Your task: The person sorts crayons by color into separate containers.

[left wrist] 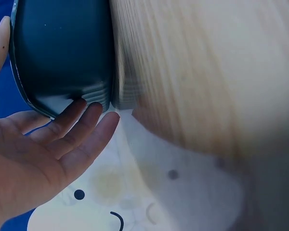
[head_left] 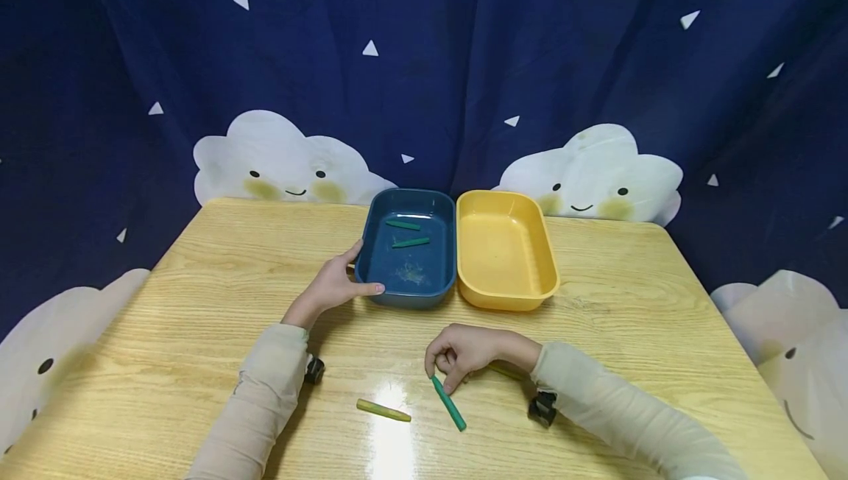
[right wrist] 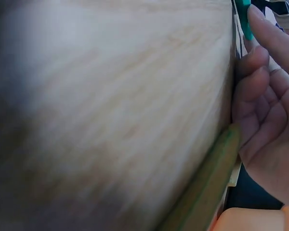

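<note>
My left hand (head_left: 339, 283) lies with straight fingers against the near left corner of a dark blue tray (head_left: 375, 290), thumb along its left wall. In the left wrist view the fingers (left wrist: 82, 127) touch the tray's outer wall (left wrist: 62, 53). Two green sticks (head_left: 403, 225) (head_left: 411, 242) lie inside that tray. My right hand (head_left: 456, 353) pinches the upper end of a green stick (head_left: 450, 404) whose lower end rests on the table. A yellow-green stick (head_left: 383, 411) lies to the left of it. Another yellow-green stick (right wrist: 209, 183) lies under my right palm (right wrist: 272, 125).
An empty yellow tray (head_left: 506, 296) stands right beside the blue one, at the back middle of the wooden table (head_left: 199, 296). A dark blue curtain with white clouds (head_left: 278, 160) hangs behind the table. Small black wrist cameras (head_left: 542, 408) hover near the tabletop.
</note>
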### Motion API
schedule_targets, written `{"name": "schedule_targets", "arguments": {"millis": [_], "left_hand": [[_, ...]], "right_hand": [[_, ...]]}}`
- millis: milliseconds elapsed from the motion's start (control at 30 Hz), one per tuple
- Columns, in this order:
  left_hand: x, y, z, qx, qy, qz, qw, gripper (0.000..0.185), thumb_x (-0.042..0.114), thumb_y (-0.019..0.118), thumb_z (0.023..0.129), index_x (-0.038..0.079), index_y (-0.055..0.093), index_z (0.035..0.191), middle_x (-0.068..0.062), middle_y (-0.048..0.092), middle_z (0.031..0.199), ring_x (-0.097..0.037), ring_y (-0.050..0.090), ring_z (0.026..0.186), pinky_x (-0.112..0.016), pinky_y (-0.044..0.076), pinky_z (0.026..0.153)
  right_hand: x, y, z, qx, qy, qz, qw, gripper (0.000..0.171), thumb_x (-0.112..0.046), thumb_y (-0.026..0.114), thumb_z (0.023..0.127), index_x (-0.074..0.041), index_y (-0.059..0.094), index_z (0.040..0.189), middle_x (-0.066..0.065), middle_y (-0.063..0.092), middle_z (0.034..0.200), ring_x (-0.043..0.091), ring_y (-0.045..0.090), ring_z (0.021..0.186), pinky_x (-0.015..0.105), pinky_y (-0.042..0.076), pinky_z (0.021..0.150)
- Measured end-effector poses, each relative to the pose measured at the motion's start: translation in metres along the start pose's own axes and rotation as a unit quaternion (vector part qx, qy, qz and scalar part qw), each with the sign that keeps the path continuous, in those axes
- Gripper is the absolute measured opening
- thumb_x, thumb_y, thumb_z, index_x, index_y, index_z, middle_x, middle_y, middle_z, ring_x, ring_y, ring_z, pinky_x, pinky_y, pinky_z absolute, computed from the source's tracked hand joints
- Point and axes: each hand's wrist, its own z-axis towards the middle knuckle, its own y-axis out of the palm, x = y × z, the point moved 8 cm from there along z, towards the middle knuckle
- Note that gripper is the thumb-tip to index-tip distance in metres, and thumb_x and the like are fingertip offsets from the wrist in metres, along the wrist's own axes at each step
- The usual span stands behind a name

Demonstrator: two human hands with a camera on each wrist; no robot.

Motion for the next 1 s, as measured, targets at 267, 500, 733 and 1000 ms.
{"name": "schedule_targets", "arguments": {"millis": [267, 500, 733, 1000], "left_hand": [[-0.001, 0.0, -0.001, -0.003, -0.012, 0.0, 0.9999, 0.103, 0.035, 0.077, 0.072, 0.004, 0.012, 0.146, -0.023, 0.036, 0.138, -0.032, 0.044, 0.116, -0.044, 0.038, 0.093], [-0.002, 0.0, -0.001, -0.004, -0.013, 0.0, 0.9999, 0.104, 0.036, 0.077, 0.071, 0.004, 0.012, 0.146, -0.023, 0.038, 0.135, -0.031, 0.044, 0.116, -0.045, 0.038, 0.094], [0.001, -0.001, -0.001, 0.0, -0.007, 0.0, 1.0, 0.1, 0.03, 0.077, 0.073, 0.003, 0.013, 0.145, -0.024, 0.039, 0.135, -0.031, 0.044, 0.115, -0.045, 0.038, 0.094], [0.0, 0.0, 0.001, 0.005, -0.007, 0.004, 1.0, 0.099, 0.026, 0.077, 0.074, 0.003, 0.013, 0.145, -0.024, 0.04, 0.134, -0.031, 0.045, 0.114, -0.045, 0.038, 0.093]], "right_hand": [[0.004, -0.002, -0.003, -0.009, 0.05, 0.09, 0.995, 0.019, 0.006, 0.071, 0.073, 0.003, 0.057, 0.086, -0.003, 0.059, 0.066, 0.004, 0.052, 0.052, 0.018, 0.042, 0.052], [0.003, 0.0, -0.003, -0.016, 0.057, 0.171, 0.984, 0.019, 0.014, 0.064, 0.073, 0.006, 0.051, 0.085, 0.002, 0.059, 0.066, 0.004, 0.046, 0.052, 0.019, 0.04, 0.055], [-0.001, -0.008, -0.004, -0.001, 0.032, 0.184, 0.982, 0.02, 0.011, 0.063, 0.074, 0.012, 0.049, 0.089, 0.001, 0.054, 0.065, 0.005, 0.043, 0.052, 0.02, 0.041, 0.057], [-0.01, -0.022, -0.008, 0.029, 0.006, 0.191, 0.981, 0.026, 0.011, 0.062, 0.077, 0.023, 0.05, 0.096, 0.001, 0.058, 0.072, 0.004, 0.052, 0.062, 0.018, 0.044, 0.058]]}}
